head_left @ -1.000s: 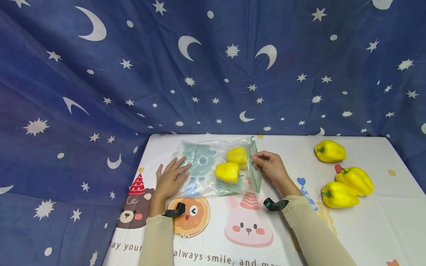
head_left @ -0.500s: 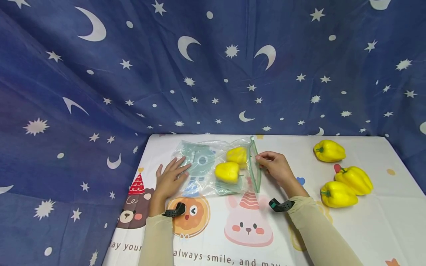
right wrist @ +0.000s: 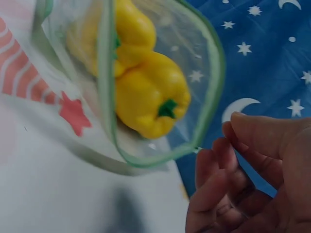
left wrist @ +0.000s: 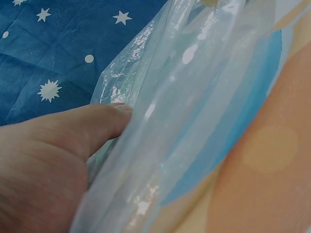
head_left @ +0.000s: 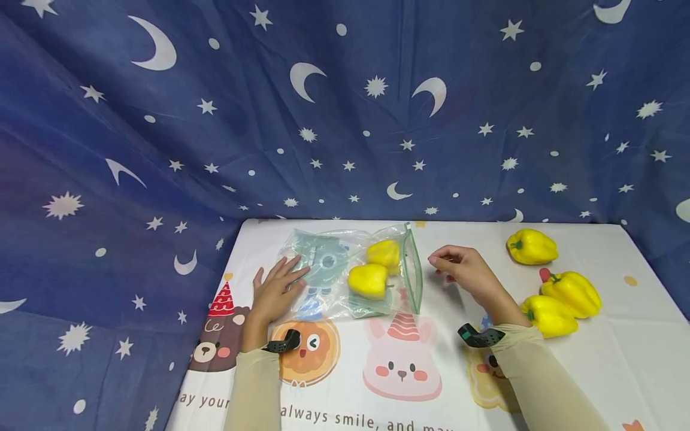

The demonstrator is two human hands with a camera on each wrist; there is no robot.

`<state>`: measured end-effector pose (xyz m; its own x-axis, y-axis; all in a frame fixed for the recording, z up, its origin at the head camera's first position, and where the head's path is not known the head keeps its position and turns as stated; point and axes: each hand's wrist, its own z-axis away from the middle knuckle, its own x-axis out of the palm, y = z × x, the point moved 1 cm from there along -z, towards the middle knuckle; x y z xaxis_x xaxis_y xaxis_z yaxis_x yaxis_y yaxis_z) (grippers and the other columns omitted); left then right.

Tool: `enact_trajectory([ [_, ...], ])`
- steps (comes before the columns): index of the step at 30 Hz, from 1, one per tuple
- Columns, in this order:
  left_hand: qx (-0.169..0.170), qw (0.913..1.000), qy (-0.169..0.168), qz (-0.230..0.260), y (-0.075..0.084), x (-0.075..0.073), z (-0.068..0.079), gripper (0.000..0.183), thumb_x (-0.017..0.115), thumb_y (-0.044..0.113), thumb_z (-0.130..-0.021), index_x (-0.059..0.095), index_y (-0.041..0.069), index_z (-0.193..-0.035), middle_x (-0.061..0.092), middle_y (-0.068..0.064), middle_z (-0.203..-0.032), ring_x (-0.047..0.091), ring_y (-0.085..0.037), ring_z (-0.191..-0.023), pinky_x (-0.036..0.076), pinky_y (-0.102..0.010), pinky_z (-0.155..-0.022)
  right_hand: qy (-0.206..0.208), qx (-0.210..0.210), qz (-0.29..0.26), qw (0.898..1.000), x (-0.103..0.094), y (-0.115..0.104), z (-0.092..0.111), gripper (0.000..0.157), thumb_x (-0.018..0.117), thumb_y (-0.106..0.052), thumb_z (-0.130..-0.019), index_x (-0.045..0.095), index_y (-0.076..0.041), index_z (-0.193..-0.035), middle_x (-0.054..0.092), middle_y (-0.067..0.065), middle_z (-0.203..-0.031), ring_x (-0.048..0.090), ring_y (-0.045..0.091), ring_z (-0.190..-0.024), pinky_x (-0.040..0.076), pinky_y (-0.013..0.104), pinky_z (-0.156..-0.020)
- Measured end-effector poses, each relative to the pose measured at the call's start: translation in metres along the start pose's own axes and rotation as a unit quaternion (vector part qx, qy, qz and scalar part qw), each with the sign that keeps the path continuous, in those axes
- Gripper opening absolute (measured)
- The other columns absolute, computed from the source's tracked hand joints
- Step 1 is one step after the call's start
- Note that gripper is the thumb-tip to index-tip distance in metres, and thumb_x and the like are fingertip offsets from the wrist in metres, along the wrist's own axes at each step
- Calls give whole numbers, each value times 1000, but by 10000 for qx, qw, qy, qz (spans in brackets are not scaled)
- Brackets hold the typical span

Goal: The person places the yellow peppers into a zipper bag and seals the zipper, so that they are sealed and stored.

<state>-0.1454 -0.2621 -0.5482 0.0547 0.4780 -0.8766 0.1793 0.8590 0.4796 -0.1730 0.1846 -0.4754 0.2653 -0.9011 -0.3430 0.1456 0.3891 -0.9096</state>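
Note:
A clear zip bag [head_left: 334, 302] with a green edge lies on the table, two yellow bell peppers [head_left: 368, 281] inside it. My left hand [head_left: 275, 294] rests on the bag's left end with its fingers spread. To the right of the bag, my right hand [head_left: 466, 272] hovers empty, fingers loosely bent. In the right wrist view the bag's mouth [right wrist: 211, 63] gapes and both peppers [right wrist: 150, 92] show through it, the right fingertips near its green rim. The left wrist view has the left thumb [left wrist: 104, 121] against the crinkled plastic.
Three more yellow bell peppers [head_left: 532, 246] lie at the right of the table. A white cloth [head_left: 620, 371] printed with cartoon animals and words covers the tabletop. Behind and to the left hangs a blue curtain [head_left: 345, 108] with moons and stars.
My right hand has let go of the bag's green edge and drawn back to the right. The left hand has stayed in place, and the bag and its peppers lie as before.

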Motion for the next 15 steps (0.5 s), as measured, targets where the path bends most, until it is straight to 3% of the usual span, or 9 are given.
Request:
enact_trajectory([
  [5, 19, 10000, 11, -9, 1, 0, 1, 40, 50, 44, -106, 59, 37, -144, 36, 12, -165, 21, -22, -158, -3, -66, -122, -212, -118, 328, 9992, -20, -5, 14, 41, 65, -38, -101, 67, -1, -120, 68, 18, -111, 64, 28, -98, 58, 35, -80],
  [10, 25, 10000, 10, -60, -1, 1, 1, 40, 48, 44, -106, 58, 38, -144, 35, 13, -165, 20, -20, -159, -3, -66, -122, -478, -112, 681, 9965, -43, -8, 29, 41, 63, -42, -101, 67, -7, -122, 67, 21, -120, 65, 32, -103, 60, 33, -84],
  [15, 46, 10000, 46, -38, -1, 2, 1, 40, 49, 44, -106, 59, 38, -143, 36, 12, -165, 21, -21, -158, -3, -66, -122, -552, -302, 1525, 9863, -66, -9, 41, 37, 64, -44, -100, 69, -15, -124, 70, 14, -120, 65, 30, -105, 58, 30, -85],
])
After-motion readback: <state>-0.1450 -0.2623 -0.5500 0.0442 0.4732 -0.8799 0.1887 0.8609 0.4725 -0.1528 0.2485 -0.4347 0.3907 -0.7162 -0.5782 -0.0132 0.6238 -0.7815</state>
